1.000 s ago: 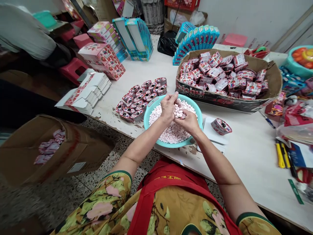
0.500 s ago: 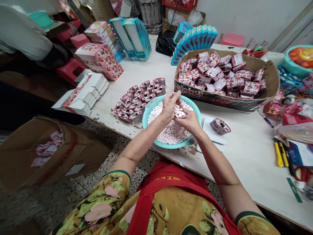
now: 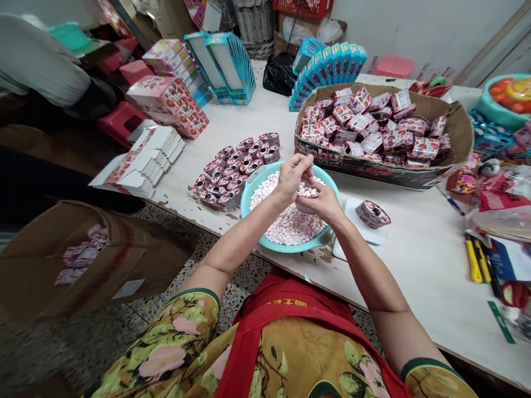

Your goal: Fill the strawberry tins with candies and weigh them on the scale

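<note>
A teal basin (image 3: 255, 182) full of small pink and white candies (image 3: 286, 224) sits at the table's near edge. Both my hands hover over it, touching each other. My right hand (image 3: 321, 202) is curled around a small round tin heaped with candies (image 3: 307, 193). My left hand (image 3: 290, 177) is cupped over that tin, fingers pinched together at its top. Another small red tin (image 3: 374, 214) rests on a white scale (image 3: 365, 232) just right of the basin. Several open tins (image 3: 236, 168) lie clustered left of the basin.
A cardboard tray of filled red packets (image 3: 385, 130) stands behind the basin. Flat white cartons (image 3: 145, 157), pink boxes (image 3: 170, 99) and teal display boxes (image 3: 327, 63) crowd the far left and back. A brown carton (image 3: 83, 254) stands on the floor at left. Pens and cutters (image 3: 479, 260) lie at right.
My hands have stayed together over the basin, with the left fingers lifting slightly above the tin. The camera has shifted a little.
</note>
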The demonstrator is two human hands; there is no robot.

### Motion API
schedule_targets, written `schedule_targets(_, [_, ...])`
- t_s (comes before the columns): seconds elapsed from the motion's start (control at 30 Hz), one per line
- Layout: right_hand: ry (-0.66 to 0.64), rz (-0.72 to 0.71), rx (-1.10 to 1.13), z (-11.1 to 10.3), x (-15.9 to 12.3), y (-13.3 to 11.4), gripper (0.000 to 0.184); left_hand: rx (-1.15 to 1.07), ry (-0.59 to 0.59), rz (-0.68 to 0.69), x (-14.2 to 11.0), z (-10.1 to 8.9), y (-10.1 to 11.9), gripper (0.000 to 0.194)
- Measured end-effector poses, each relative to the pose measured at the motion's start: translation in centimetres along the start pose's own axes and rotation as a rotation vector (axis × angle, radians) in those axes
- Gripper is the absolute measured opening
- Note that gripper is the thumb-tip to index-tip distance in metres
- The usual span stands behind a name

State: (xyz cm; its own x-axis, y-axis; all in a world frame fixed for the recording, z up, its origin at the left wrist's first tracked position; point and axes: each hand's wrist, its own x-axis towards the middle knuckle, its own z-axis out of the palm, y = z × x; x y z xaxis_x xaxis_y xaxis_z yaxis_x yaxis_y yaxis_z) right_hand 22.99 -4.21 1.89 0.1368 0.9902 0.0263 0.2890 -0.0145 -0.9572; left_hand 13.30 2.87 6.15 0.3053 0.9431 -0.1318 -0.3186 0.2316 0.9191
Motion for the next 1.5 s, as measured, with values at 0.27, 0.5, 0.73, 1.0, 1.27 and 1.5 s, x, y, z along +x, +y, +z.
schedule_targets(0.27, [-0.036,0.065,0.038,-0.2,0.0,-0.5,0.042,-0.028,-0.089,0.026,-0.3,0.1,0.0,0.039])
schedule_targets(0.5, [0.001,0.005,0.147,0.2,0.1,0.1,0.037,0.009,-0.136,-0.038,-0.5,0.6,0.6,0.040])
schedule_targets(0.73, [0.030,-0.109,0.130,0.5,-0.6,-0.4,0.044,0.000,-0.107,0.036,-1.5,0.5,1.4,0.037])
schedule_targets(1.0, [0.073,-0.032,0.175,-0.5,-0.8,-0.1,0.051,-0.002,-0.052,0.143,-1.5,-1.0,0.9,0.038])
schedule_targets(1.27, [0.066,0.056,0.214,1.4,-0.6,0.8,0.041,0.042,-0.251,0.054,-2.5,1.0,1.1,0.035])
schedule_targets(1.5, [0.096,-0.088,0.145,-1.1,-1.7,0.7,0.048,0.566,0.095,0.333,1.6,-6.0,-0.6,0.032])
